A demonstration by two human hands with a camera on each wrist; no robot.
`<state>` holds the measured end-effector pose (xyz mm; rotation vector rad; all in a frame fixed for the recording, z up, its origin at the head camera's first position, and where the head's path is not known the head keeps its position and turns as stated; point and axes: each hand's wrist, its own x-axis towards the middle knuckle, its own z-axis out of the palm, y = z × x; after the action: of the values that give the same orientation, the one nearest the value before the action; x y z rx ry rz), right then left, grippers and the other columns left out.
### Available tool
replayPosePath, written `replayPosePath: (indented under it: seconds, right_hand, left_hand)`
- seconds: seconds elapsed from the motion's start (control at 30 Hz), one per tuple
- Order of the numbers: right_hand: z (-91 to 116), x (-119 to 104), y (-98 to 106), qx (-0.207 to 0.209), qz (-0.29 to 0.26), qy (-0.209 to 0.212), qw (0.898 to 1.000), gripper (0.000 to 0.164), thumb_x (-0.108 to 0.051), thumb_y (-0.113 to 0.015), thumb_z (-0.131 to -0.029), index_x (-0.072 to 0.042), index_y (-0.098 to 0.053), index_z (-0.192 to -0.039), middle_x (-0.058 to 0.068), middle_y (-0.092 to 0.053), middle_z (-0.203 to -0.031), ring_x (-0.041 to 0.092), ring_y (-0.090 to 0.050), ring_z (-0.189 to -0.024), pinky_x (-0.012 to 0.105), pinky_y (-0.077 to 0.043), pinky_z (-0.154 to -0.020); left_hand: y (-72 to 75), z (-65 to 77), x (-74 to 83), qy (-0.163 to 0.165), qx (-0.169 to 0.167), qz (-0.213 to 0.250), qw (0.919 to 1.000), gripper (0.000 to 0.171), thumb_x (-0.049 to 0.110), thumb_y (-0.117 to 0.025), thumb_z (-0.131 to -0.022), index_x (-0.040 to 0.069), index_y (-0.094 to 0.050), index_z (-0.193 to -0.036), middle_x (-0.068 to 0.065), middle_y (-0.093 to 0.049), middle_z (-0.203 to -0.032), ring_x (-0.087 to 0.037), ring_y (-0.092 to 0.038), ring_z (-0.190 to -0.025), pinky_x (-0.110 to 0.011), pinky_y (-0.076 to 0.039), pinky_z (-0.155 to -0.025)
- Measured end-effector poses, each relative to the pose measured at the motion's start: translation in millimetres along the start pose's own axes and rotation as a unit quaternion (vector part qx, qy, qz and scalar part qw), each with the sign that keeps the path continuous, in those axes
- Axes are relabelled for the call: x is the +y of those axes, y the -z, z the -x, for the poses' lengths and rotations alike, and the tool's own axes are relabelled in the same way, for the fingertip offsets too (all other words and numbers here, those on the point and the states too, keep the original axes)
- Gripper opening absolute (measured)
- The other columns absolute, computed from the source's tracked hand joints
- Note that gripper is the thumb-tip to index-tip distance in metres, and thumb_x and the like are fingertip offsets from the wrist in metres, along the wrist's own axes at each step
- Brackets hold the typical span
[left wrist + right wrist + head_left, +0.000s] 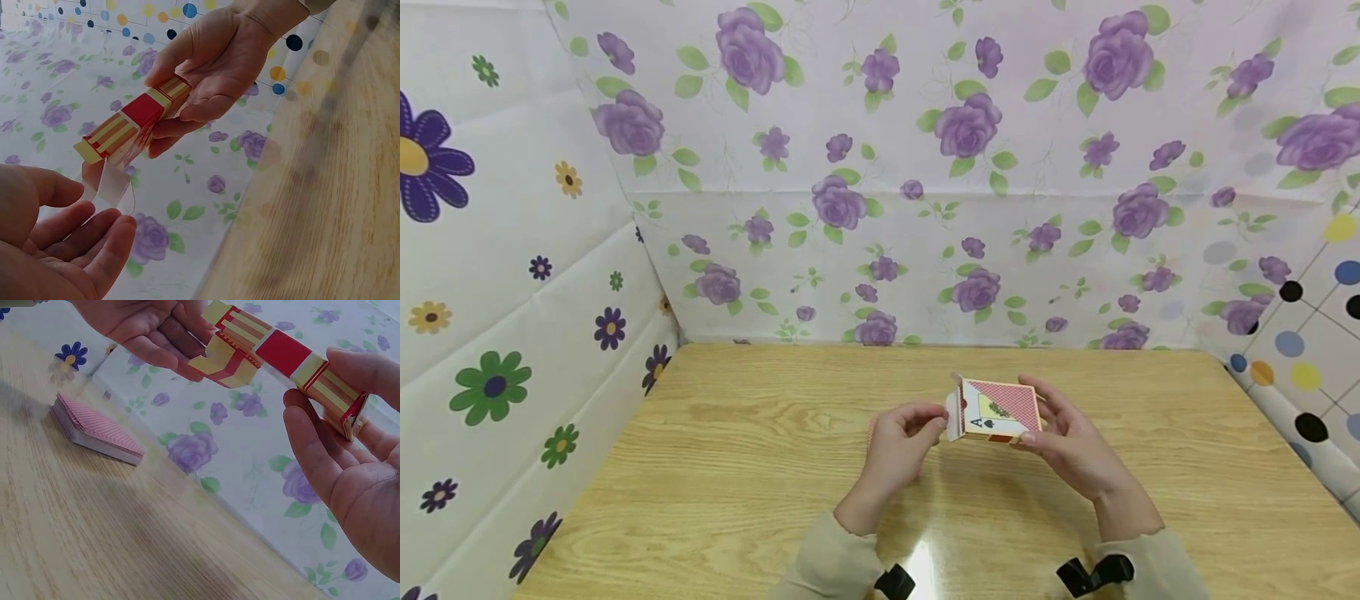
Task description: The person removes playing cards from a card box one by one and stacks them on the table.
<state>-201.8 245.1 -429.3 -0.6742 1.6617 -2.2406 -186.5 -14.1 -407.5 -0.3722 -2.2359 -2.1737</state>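
A red-and-white playing card box [1009, 407], with an ace of spades on its face, is held above the table. My right hand [1078, 450] grips its right end between thumb and fingers. At the other end the box's lid flap [114, 183] stands open. My left hand [897, 442] pinches that flap between thumb and fingertips. On the table lies a squared deck of cards [100, 428] with pink striped backs, seen whole in the right wrist view. In the head view my left hand hides most of it.
The wooden table [737, 467] is bounded at the back by a cloth with purple roses [977, 292]. Flowered cloth [490, 383] hangs at the left, dotted cloth [1307, 375] at the right.
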Motion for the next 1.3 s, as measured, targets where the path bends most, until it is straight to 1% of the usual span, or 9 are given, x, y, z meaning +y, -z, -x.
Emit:
replayPosePath:
  seconds: [0.1, 0.2, 0.43, 0.67, 0.87, 1.07, 1.3]
  right_hand:
    - [-0.4, 0.0, -1.4, -0.002, -0.003, -0.002, 1.000, 0.074, 0.015, -0.046, -0.089, -0.016, -0.017, -0.150, 0.006, -0.043, -0.133, 0.016, -0.058, -0.112, 0.032, -0.054, -0.089]
    - [-0.7, 0.3, -2.1, -0.007, -0.004, -0.001, 1.000, 0.074, 0.015, -0.046, -0.089, -0.016, -0.017, -0.150, 0.006, -0.043, -0.132, 0.016, -0.058, -0.112, 0.032, -0.054, -0.089]
    - [-1.5, -0.6, -4.3, -0.019, -0.008, 0.008, 1.000, 0.073, 0.014, -0.047, -0.090, -0.015, -0.018, -0.150, 0.004, -0.043, -0.132, 0.015, -0.056, -0.112, 0.031, -0.053, -0.089]
    - [-1.9, -0.6, -7.2, -0.018, -0.010, 0.007, 1.000, 0.073, 0.014, -0.048, -0.089, -0.013, -0.018, -0.150, 0.003, -0.043, -0.133, 0.014, -0.057, -0.113, 0.030, -0.053, -0.089]
    - [-1.4, -0.6, -8.5, -0.019, -0.012, 0.005, 1.000, 0.073, 0.014, -0.048, -0.089, -0.013, -0.017, -0.150, 0.002, -0.044, -0.133, 0.014, -0.057, -0.112, 0.030, -0.053, -0.088]
    - [-1.3, -0.7, -9.9, -0.025, -0.010, 0.003, 1.000, 0.074, 0.013, -0.048, -0.090, -0.009, -0.012, -0.151, 0.002, -0.046, -0.133, 0.015, -0.057, -0.112, 0.030, -0.053, -0.089]
    - [-1.6, -0.4, -10.4, -0.044, -0.017, 0.007, 0.999, 0.073, 0.014, -0.047, -0.090, -0.012, -0.016, -0.150, 0.001, -0.045, -0.136, 0.015, -0.056, -0.116, 0.030, -0.052, -0.093]
  left_hand:
    - [-1.0, 0.2, -0.4, 0.007, -0.006, 0.002, 1.0000, 0.023, 0.010, -0.062, -0.091, -0.005, -0.067, -0.106, -0.020, -0.066, -0.107, -0.016, -0.063, -0.085, -0.016, -0.053, -0.069]
    - [-1.7, 0.0, -1.7, 0.013, -0.013, 0.006, 0.9998, 0.023, 0.011, -0.062, -0.091, -0.005, -0.066, -0.108, -0.020, -0.066, -0.108, -0.019, -0.064, -0.089, -0.018, -0.054, -0.072]
    - [-2.0, -0.5, -3.9, 0.022, -0.016, 0.011, 0.9996, 0.024, 0.011, -0.061, -0.092, -0.005, -0.066, -0.109, -0.020, -0.066, -0.108, -0.015, -0.064, -0.087, -0.020, -0.055, -0.073]
    - [-3.2, 0.5, -2.2, 0.031, -0.015, 0.020, 0.9992, 0.024, 0.011, -0.061, -0.092, -0.005, -0.066, -0.110, -0.020, -0.066, -0.109, -0.019, -0.065, -0.091, -0.022, -0.056, -0.073]
    - [-4.8, -0.2, -3.1, 0.037, -0.010, 0.028, 0.9989, 0.024, 0.010, -0.061, -0.092, -0.005, -0.066, -0.109, -0.020, -0.067, -0.107, -0.016, -0.065, -0.089, -0.022, -0.056, -0.072]
    - [-6.5, -0.2, -5.9, 0.039, -0.010, 0.033, 0.9986, 0.022, 0.010, -0.061, -0.092, -0.005, -0.067, -0.108, -0.020, -0.067, -0.103, -0.014, -0.066, -0.086, -0.023, -0.057, -0.070]
    - [-8.7, -0.8, -7.2, 0.054, -0.007, 0.048, 0.9974, 0.024, 0.008, -0.063, -0.090, -0.007, -0.066, -0.108, -0.020, -0.068, -0.101, -0.009, -0.064, -0.080, -0.025, -0.058, -0.069]
